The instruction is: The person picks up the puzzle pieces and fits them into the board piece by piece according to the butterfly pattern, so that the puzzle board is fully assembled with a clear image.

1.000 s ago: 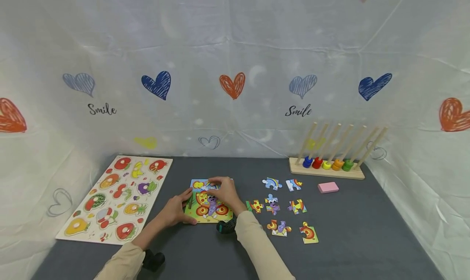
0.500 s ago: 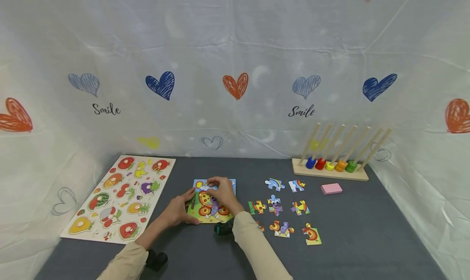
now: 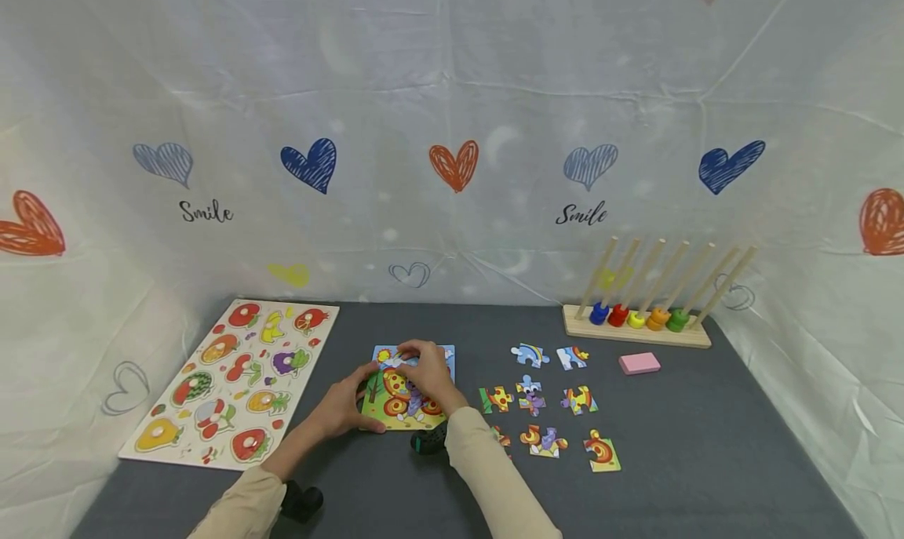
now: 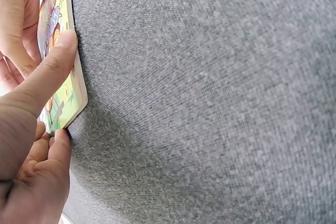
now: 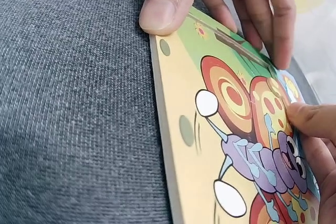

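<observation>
To the left of the butterfly board (image 3: pixel 407 413) lies a fruit board (image 3: pixel 191 443), set at an angle; it seems safe unless the left elbow swings outward and shoves it.

The left hand (image 3: pixel 346 406) grips the butterfly board's left end, thumb on the near edge, fingers along the left edge. Were that hold to loosen, a sideways push could make the board skid on the grey cloth (image 5: pixel 79 108).

The butterfly board itself lies on the table between the two hands, picture side up. The right hand (image 3: pixel 427 370) is over its far part, thumb touching the printed surface; whether the fingers grasp a piece there cannot be told. Pressing out of line could leave a piece or edge raised.

Right of the butterfly board lie loose puzzle pieces (image 3: pixel 544 443). The right sleeve (image 3: pixel 487 476) partly hides one, which a dragging forearm could sweep away or flip.

Farther right of the butterfly board is a pink block (image 3: pixel 639 363); beyond it, toward the backdrop, stands a wooden peg stand (image 3: pixel 621 333), likely at risk only from a wide reach.
</observation>
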`<state>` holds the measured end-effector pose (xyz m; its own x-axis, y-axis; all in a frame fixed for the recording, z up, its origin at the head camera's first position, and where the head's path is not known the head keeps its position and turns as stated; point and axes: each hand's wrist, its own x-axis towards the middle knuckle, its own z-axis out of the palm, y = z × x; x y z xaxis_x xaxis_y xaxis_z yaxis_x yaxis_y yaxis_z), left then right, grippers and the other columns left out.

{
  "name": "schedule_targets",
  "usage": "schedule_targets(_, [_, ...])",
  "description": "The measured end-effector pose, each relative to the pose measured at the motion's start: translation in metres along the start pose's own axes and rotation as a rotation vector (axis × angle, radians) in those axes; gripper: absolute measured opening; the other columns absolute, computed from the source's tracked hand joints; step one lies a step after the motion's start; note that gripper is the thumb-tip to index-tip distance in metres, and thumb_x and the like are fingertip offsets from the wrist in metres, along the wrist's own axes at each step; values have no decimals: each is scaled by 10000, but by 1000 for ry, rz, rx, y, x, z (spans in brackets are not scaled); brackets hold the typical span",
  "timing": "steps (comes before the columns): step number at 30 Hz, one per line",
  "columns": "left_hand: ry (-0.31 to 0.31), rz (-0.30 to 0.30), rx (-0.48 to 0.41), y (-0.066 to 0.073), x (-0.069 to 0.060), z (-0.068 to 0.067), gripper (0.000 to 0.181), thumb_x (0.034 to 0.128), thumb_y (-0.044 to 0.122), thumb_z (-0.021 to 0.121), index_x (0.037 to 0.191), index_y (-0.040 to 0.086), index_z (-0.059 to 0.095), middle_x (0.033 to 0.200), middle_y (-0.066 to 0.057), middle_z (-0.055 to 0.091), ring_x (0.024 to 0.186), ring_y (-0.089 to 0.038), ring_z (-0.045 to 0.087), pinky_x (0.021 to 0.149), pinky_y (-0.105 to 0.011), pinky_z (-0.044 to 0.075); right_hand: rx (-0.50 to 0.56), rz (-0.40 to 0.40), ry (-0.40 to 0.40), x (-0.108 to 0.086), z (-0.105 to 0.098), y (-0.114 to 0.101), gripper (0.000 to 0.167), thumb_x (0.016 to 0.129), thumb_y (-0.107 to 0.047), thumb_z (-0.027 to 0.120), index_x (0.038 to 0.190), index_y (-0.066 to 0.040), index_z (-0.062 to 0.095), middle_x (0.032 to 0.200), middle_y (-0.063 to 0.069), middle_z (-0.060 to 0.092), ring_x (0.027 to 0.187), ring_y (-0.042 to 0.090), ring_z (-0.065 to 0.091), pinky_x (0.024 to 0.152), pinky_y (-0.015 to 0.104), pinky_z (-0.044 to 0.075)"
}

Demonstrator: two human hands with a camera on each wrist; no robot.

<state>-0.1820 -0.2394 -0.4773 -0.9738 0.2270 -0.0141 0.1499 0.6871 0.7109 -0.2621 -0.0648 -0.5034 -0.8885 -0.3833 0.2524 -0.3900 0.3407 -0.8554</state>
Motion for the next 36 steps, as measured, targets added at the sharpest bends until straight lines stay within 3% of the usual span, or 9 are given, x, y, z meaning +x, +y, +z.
schedule_targets(4, [-13,20,52,-1,1,-1,984,641,248,902,1406,-99,389,1446,-283,382,1211,-427,496,920,-484,465,8,9,-8,-1,-1,-1,265,845,0,700,1109,19,680,979,142,691,904,257,656,738,310,535])
schedule_targets(9, [-8,104,113,-2,5,0,953,649,381,880,1347,-118,464,1418,-296,410,1190,-476,481,909,-516,450,44,4,-23,-2,-9,5,275,867,-8,676,1140,25,665,1044,156,685,954,270,657,773,330,537])
schedule_targets(13, [-27,102,126,3,8,0,976,637,365,890,1348,-138,451,1414,-327,391,1207,-510,447,937,-549,421,116,25,1,-4,-25,13,281,873,-8,675,1149,41,656,1072,175,676,976,289,656,776,331,539])
schedule_targets(18, [-73,46,152,8,9,-1,989,623,239,910,1365,-168,398,1438,-351,334,1249,-507,413,971,-573,386,227,71,-3,-8,-51,24,309,879,-15,673,1174,68,633,1087,206,668,1000,320,654,752,316,547])
schedule_targets(23, [-87,49,182,11,7,-2,979,633,216,906,1365,-177,388,1432,-361,332,1242,-501,427,983,-597,359,311,60,-1,-13,-79,36,336,882,12,655,1198,111,600,1111,250,652,1026,358,642,832,327,536])
schedule_targets(30, [-78,56,188,8,4,-1,983,626,216,909,1363,-178,391,1423,-367,340,1232,-515,424,986,-622,332,267,95,-6,-28,-126,54,356,860,28,675,1194,123,596,1158,273,625,1080,372,615,863,314,526])
schedule_targets(36, [-78,75,183,7,6,-2,984,624,220,909,1358,-183,391,1430,-366,329,1254,-535,381,981,-625,339,229,175,-31,-42,-176,58,408,827,62,698,1208,142,576,1216,309,579,1162,420,548,934,338,487])
